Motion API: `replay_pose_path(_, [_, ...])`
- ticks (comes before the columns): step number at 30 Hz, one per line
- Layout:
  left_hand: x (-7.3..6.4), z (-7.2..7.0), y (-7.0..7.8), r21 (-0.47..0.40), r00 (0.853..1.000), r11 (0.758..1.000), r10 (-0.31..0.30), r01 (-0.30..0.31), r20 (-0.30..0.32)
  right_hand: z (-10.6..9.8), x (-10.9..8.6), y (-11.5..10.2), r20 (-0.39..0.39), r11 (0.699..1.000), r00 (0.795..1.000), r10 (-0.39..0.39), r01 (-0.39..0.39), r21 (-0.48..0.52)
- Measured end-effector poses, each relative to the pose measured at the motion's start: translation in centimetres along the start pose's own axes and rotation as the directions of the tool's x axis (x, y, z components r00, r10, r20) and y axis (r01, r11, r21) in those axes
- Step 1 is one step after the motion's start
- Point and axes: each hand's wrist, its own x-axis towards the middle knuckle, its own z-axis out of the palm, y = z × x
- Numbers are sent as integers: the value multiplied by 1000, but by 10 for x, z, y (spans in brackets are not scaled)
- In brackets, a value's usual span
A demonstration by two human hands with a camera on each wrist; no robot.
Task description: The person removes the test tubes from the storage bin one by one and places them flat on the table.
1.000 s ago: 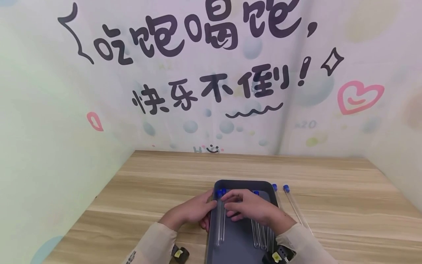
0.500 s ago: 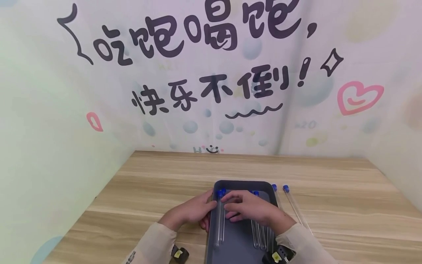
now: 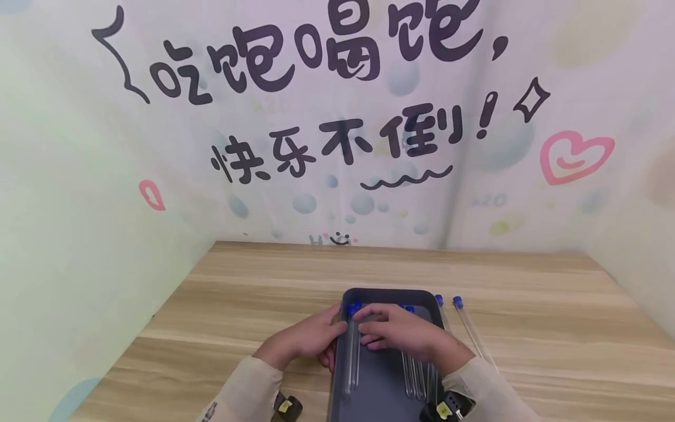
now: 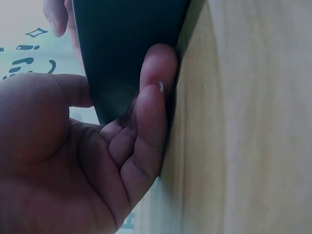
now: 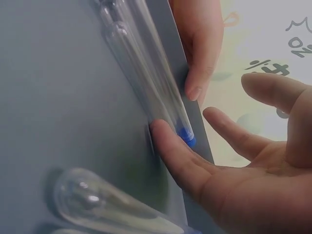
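Note:
A dark grey tray (image 3: pixel 382 404) lies on the wooden table, its long side running away from me. My left hand (image 3: pixel 306 337) grips its left side; in the left wrist view the thumb is at the rim and the curled fingers lie against the outer wall (image 4: pixel 122 44). Along that side lie capped test tubes (image 3: pixel 349 363), clear with blue caps. My right hand (image 3: pixel 403 334) hovers over the tray, fingers loosely spread; in the right wrist view one fingertip (image 5: pixel 163 131) is right at a tube beside its blue cap (image 5: pixel 187 138). More test tubes (image 3: pixel 413 375) lie under that hand, partly hidden.
Two more blue-capped tubes, one of them a long clear tube (image 3: pixel 473 331), lie on the table (image 3: pixel 263 269) just right of the tray. A printed cloth wall (image 3: pixel 327 205) stands behind the table. Black wrist devices (image 3: pixel 287 406) sit at both cuffs.

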Motion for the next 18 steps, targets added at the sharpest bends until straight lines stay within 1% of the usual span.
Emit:
replay_pose_path(3, [0, -2, 1, 6, 1000, 1000, -5, 5, 1, -1, -1, -1, 10, 999, 1000, -3, 2, 44])
replay_pose_path(7, [0, -1, 1, 0, 1000, 1000, -3, 3, 5, -2, -2, -1, 21, 997, 1000, 4, -5, 78])
replay_pose_path(10, [-1, -1, 1, -1, 1000, 1000, 1, -1, 6, -2, -2, -1, 24, 996, 1000, 4, -6, 84])
replay_pose_path(15, [-1, -1, 2, -7, 1000, 1000, -5, 5, -10, -2, -2, -2, 22, 996, 1000, 1, -3, 84])
replay_pose_path(18, [-1, 0, 2, -15, 1000, 1000, -11, 11, -10, -1, -2, -1, 39, 996, 999, 10, -13, 86])
